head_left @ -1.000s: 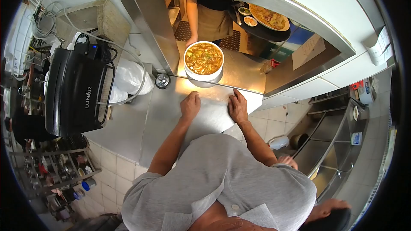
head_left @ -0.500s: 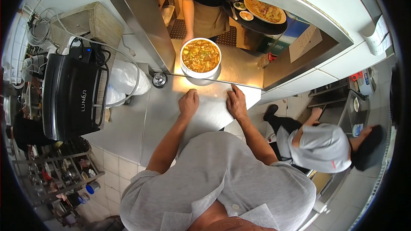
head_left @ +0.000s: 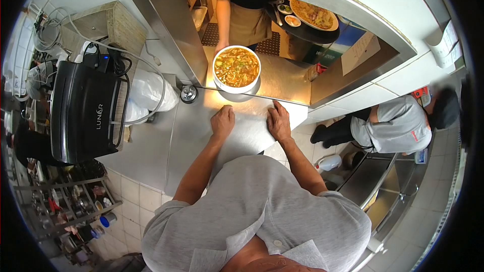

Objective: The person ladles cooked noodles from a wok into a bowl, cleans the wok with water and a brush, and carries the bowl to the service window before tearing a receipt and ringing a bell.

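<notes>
My left hand rests in a loose fist on the steel counter, with nothing visible in it. To its right, my right hand lies on the same counter, its fingers curled in and holding nothing I can see. Beyond both hands, a white bowl of chunky reddish-brown soup stands upright on the ledge of the serving window. Neither of my hands touches it. Another person's hand on the far side reaches the bowl's back rim; its fingers are mostly hidden.
Left of the bowl is a metal call bell. A black appliance marked LUNAR and white plastic bags are at the left. Behind the window, a dark tray carries a food platter. A co-worker stands at right by a sink.
The co-worker at right has moved away toward the upper right, uncovering the sink and a white jug on the floor. My hands and the bowl stay where they were.
</notes>
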Demonstrator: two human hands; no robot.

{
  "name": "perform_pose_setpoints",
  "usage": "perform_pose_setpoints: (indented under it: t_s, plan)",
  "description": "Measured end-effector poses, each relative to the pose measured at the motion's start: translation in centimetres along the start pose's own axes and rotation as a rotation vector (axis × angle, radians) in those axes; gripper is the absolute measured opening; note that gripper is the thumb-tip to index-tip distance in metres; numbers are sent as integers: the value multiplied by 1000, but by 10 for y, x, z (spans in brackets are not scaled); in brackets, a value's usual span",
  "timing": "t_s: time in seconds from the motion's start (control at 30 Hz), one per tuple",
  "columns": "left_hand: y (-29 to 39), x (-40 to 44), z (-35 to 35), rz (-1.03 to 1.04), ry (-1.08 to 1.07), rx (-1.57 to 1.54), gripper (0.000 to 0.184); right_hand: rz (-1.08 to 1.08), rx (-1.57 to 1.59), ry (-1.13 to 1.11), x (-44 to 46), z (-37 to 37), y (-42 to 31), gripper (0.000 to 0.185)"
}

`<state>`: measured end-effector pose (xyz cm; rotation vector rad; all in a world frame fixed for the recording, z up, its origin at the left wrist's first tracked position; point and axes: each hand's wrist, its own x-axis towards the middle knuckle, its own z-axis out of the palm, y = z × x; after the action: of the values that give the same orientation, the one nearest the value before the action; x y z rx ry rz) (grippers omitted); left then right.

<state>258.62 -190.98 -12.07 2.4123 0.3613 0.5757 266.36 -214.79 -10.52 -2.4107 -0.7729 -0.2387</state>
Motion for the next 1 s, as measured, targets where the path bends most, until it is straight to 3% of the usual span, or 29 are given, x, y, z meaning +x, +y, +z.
perform_pose_setpoints:
  t_s: [1.0]
  plan:
    - [3, -1, -3, -19, 0, 10, 13, -10, -20, 11, 1, -5, -6, 23]
